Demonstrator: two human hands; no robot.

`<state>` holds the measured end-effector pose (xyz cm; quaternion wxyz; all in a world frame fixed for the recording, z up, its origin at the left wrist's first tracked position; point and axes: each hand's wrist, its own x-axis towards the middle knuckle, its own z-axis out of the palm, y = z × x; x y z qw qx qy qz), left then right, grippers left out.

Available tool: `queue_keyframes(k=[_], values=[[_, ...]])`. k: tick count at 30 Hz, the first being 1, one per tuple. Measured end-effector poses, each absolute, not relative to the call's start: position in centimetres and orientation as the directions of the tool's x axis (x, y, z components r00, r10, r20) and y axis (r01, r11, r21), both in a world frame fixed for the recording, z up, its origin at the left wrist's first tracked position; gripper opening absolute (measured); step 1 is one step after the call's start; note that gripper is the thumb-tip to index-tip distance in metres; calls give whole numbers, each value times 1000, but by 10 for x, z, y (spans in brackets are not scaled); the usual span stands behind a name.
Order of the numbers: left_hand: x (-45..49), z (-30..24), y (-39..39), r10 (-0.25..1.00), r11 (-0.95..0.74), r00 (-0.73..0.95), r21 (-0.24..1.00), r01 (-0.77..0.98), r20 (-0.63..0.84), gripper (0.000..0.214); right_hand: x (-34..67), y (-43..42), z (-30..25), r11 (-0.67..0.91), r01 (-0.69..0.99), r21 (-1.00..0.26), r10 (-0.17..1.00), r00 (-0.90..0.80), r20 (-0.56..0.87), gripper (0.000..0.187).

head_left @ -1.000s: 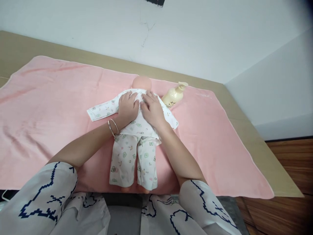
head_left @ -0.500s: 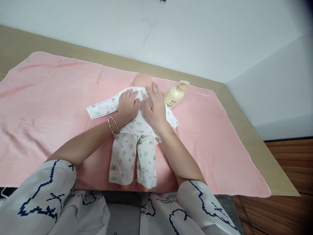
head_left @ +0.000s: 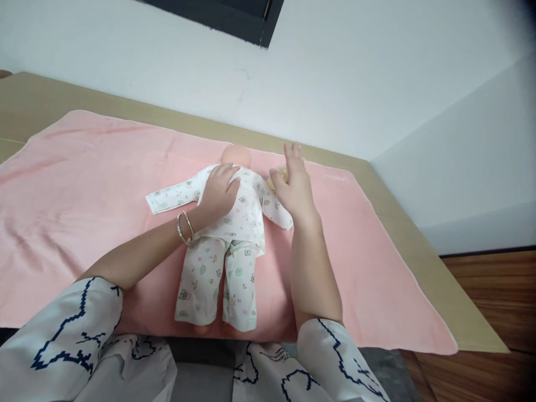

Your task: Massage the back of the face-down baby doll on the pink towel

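Observation:
A baby doll (head_left: 234, 223) in white printed pyjamas lies face down on a pink towel (head_left: 84, 184), head toward the wall. My left hand (head_left: 218, 190), with bangles on the wrist, rests flat and open on the doll's upper back. My right hand (head_left: 294, 187) is lifted off the doll, fingers stretched out, just right of its shoulder. It covers most of a pale yellow pump bottle (head_left: 280, 177), of which only a small part shows by the thumb.
The towel covers a beige table (head_left: 422, 262) set against a white wall. A dark window frame (head_left: 234, 17) is at the top. Wooden floor (head_left: 494, 301) shows at the right. My white patterned sleeves (head_left: 75, 329) fill the bottom edge.
My right hand has left the doll's back and moved right and away, toward the pump bottle, now hiding most of it. The left hand stays on the doll. The view tilted up.

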<state>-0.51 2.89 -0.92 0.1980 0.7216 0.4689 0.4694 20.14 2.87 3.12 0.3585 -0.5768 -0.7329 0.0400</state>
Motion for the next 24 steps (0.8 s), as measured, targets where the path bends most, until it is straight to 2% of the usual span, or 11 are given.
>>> queue_keyframes(k=[2, 4, 6, 8, 11, 15, 20, 24], values=[[7, 12, 24, 897, -441, 115, 857, 267, 426, 36, 221, 36, 32, 290, 830, -476, 873, -25, 487, 69], [23, 29, 29, 950, -279, 143, 960, -16, 278, 35, 233, 43, 29, 243, 837, -490, 888, 12, 460, 71], [41, 40, 44, 972, 13, 231, 962, -274, 53, 40, 235, 48, 26, 213, 842, -496, 908, 17, 418, 74], [58, 47, 63, 945, 240, 308, 880, -411, -113, 49, 231, 50, 23, 199, 861, -467, 920, 0, 392, 74], [77, 50, 85, 912, 384, 345, 760, -524, -224, 59, 223, 50, 23, 175, 907, -382, 921, -14, 388, 72], [88, 54, 91, 861, 482, 463, 630, -609, -210, 68, 217, 48, 23, 134, 939, -318, 908, 13, 419, 68], [88, 62, 80, 829, 531, 521, 577, -620, -203, 70, 214, 47, 21, 117, 946, -303, 898, 30, 440, 61], [71, 60, 67, 823, 532, 536, 584, -613, -187, 67, 213, 47, 19, 97, 956, -277, 895, 38, 444, 63]])
